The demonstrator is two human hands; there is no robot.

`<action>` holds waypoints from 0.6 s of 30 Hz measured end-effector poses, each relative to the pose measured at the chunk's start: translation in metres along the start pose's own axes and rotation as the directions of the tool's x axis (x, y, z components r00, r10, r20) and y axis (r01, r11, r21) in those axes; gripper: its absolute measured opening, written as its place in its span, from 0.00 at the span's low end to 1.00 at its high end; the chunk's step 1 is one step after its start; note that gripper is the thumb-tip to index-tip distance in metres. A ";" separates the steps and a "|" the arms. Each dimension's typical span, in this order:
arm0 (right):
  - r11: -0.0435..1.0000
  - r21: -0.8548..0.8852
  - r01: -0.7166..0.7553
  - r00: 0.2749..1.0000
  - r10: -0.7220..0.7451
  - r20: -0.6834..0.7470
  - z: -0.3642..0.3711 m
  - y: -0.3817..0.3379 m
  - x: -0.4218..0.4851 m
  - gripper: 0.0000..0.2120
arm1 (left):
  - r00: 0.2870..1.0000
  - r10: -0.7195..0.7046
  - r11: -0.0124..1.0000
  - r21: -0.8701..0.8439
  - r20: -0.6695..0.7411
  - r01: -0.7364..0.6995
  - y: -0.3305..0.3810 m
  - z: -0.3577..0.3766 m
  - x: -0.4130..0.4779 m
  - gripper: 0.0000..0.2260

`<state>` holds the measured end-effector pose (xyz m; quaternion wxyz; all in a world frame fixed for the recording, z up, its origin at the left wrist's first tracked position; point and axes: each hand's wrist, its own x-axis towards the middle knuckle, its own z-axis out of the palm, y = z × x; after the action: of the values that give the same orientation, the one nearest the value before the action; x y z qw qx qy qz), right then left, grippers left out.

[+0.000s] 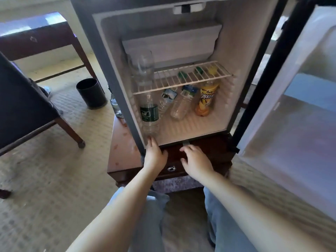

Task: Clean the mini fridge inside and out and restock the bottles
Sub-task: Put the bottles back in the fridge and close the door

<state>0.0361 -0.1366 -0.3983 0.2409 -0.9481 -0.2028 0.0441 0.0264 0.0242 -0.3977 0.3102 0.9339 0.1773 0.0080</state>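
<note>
The mini fridge (109, 57) stands on a dark wooden cabinet (123, 155), and its door (298, 113) is swung open to the right. Below the white wire shelf (183, 79) stand a clear bottle with a green label (150, 115), two more clear bottles (166, 100) (181, 104) and an orange drink bottle (206, 99). A large clear bottle (141, 68) rests on the shelf at the left. My left hand (154, 155) reaches the fridge's lower left front corner with its fingers straight. My right hand (196, 160) hovers with spread fingers just below the fridge's front edge and holds nothing.
A black waste bin (91, 93) stands on the carpet to the left of the fridge. A glass bottle (116, 106) sits on the cabinet behind the fridge's left side. A dark chair (27, 106) and a wooden desk (45, 39) are at the left. My knees in jeans are below.
</note>
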 end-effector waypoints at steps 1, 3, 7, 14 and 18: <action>1.000 0.016 0.001 1.000 -0.001 -0.001 0.006 0.001 0.007 0.16 | 0.999 -0.014 0.998 -0.068 -0.034 0.012 0.005 0.003 0.006 0.36; 0.999 0.052 -0.005 1.000 0.006 -0.009 0.019 0.004 0.019 0.16 | 0.994 -0.076 0.981 -0.186 -0.084 0.059 0.014 0.008 0.016 0.36; 0.992 0.122 -0.017 1.000 0.018 -0.007 0.045 0.013 0.028 0.16 | 0.982 -0.100 0.980 -0.189 -0.161 0.069 0.018 0.025 0.030 0.38; 0.988 0.155 0.016 0.999 -0.009 -0.044 0.069 0.028 0.025 0.14 | 0.981 -0.081 0.988 -0.143 -0.174 0.056 0.015 0.041 0.043 0.42; 0.988 0.157 0.000 0.999 0.007 -0.045 0.067 0.029 0.034 0.13 | 0.985 -0.063 0.992 -0.117 -0.158 0.044 0.011 0.044 0.044 0.43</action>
<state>0.0652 -0.1163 -0.4707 0.3195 -0.9272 -0.1915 0.0388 0.0768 0.0058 -0.4307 0.3474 0.9060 0.2262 0.0854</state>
